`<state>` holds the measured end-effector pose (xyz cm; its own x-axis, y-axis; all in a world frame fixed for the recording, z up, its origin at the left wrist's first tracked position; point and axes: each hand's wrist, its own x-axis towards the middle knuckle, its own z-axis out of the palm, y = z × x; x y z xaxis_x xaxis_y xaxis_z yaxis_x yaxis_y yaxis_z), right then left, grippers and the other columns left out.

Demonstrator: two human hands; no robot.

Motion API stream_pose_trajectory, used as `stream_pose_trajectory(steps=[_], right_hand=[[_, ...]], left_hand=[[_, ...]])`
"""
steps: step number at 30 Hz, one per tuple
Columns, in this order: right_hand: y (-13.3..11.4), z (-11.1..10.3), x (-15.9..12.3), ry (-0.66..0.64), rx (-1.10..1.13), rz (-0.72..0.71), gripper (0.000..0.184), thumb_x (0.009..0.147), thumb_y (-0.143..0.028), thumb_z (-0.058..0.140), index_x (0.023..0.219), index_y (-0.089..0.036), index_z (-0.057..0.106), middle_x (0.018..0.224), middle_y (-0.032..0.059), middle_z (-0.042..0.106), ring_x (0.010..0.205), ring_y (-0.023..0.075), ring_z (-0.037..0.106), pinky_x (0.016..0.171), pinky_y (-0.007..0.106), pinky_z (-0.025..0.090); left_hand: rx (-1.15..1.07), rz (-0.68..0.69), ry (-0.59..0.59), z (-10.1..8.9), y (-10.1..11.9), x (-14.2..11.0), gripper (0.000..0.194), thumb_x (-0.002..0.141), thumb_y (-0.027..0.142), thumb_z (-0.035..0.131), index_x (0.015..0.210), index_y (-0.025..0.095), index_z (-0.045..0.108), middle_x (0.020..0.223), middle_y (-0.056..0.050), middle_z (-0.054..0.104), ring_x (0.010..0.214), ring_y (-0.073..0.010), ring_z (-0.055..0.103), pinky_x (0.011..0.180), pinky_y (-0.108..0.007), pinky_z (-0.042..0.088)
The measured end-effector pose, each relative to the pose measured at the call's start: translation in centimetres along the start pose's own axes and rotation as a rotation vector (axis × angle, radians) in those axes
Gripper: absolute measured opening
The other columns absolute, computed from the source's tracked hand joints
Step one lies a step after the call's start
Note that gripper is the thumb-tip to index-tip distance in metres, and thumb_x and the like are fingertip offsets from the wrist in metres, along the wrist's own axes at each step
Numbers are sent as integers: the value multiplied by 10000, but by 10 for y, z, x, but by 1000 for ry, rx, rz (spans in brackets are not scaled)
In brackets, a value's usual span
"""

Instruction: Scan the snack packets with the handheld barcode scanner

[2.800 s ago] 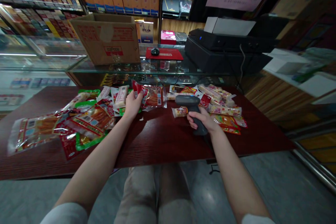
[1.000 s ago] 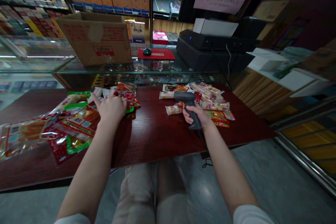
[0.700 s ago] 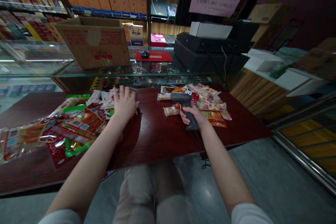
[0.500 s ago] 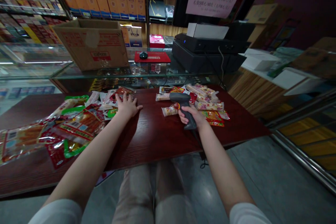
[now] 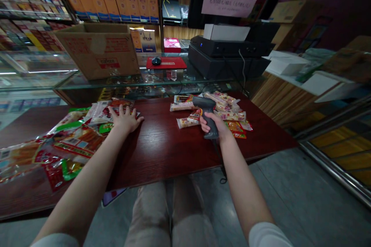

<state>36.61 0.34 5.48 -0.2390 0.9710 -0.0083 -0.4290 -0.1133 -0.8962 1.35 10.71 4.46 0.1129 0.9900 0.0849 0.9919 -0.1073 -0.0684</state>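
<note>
My right hand (image 5: 213, 124) is wrapped round the handle of a dark barcode scanner (image 5: 205, 103), its head pointing left above the right-hand snacks. Under and behind the scanner lie wrapped snack sticks (image 5: 230, 115) and small bright packets (image 5: 234, 126). My left hand (image 5: 125, 119) is spread with its fingers apart, at the right edge of a heap of snack packets (image 5: 81, 139). Its fingertips reach over a reddish packet (image 5: 121, 103); whether they press on it I cannot tell. A green-edged packet (image 5: 106, 127) lies just left of the hand.
Behind the dark red table (image 5: 156, 142) runs a glass counter (image 5: 162, 79). On it stand an open cardboard box (image 5: 101, 52), a mouse (image 5: 156, 61) on a red mat (image 5: 176, 63) and a black cash drawer (image 5: 223, 63). The scanner's cable (image 5: 219, 154) hangs over the table's front edge.
My left hand has moved left with its fingers spread, and packets near it have shifted left. The scanner has moved slightly right and turned a little in my right hand.
</note>
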Motion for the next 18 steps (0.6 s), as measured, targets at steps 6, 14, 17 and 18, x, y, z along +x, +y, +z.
stream_pose_trajectory(steps=[6,14,17,18], right_hand=[[-21,-5,-7,-30,-58,26,308,779,-394,672,960,-203,513,584,-76,497,376,60,335,371,201,255],[-41,-35,-12,16,-128,36,340,769,-423,709,821,-221,440,580,-68,497,371,57,346,365,207,293],[-39,-43,-14,72,-114,9,352,761,-416,721,871,-224,447,588,-78,503,372,54,352,367,198,311],[-38,-44,-15,86,-114,2,352,763,-410,722,878,-224,447,590,-78,507,374,55,361,370,198,323]], left_hand=[[-198,294,195,-14,65,1,569,924,403,474,1435,153,492,1530,-210,439,1455,-381,336,1177,-653,106],[-575,212,6,12,123,37,736,868,415,612,1495,123,362,1512,-200,465,1336,-377,472,1061,-504,394],[-608,195,25,23,124,45,761,838,460,647,1484,144,399,1418,-179,569,1289,-402,481,1030,-520,396],[-610,201,32,25,123,47,748,832,472,652,1471,157,425,1388,-172,592,1276,-404,483,1019,-520,399]])
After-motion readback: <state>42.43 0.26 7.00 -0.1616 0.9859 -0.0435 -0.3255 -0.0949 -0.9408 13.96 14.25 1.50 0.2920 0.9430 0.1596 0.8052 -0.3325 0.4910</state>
